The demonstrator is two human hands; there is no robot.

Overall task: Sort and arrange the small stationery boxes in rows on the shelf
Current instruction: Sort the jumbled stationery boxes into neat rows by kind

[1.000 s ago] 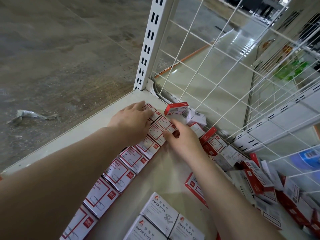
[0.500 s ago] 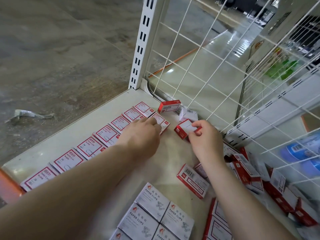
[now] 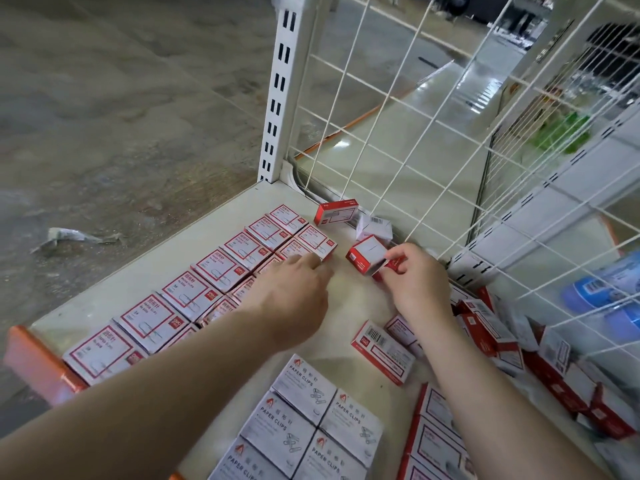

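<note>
Two rows of red-and-white paper clip boxes [image 3: 214,271] lie flat along the left side of the white shelf [image 3: 353,306]. My left hand [image 3: 294,299] rests on the second row, fingertips touching a box [image 3: 317,242] near its far end. My right hand [image 3: 415,282] pinches the open flap of a small red box [image 3: 365,254], tilted just off the shelf. Two more loose boxes, a red box [image 3: 336,211] and a white box [image 3: 375,226], lie at the back by the wire mesh.
White "PAPER CLIPS" boxes [image 3: 304,431] sit grouped at the front. A jumble of red boxes [image 3: 512,355] fills the right side, with one barcode-up box [image 3: 382,351] near my right arm. Wire mesh [image 3: 398,133] and a slotted post [image 3: 278,91] close the back. An orange rail [image 3: 38,365] edges the shelf's left front.
My right hand has kept the small red box by its flap, nearly in place. My left hand stays on the second row. The camera has moved closer.
</note>
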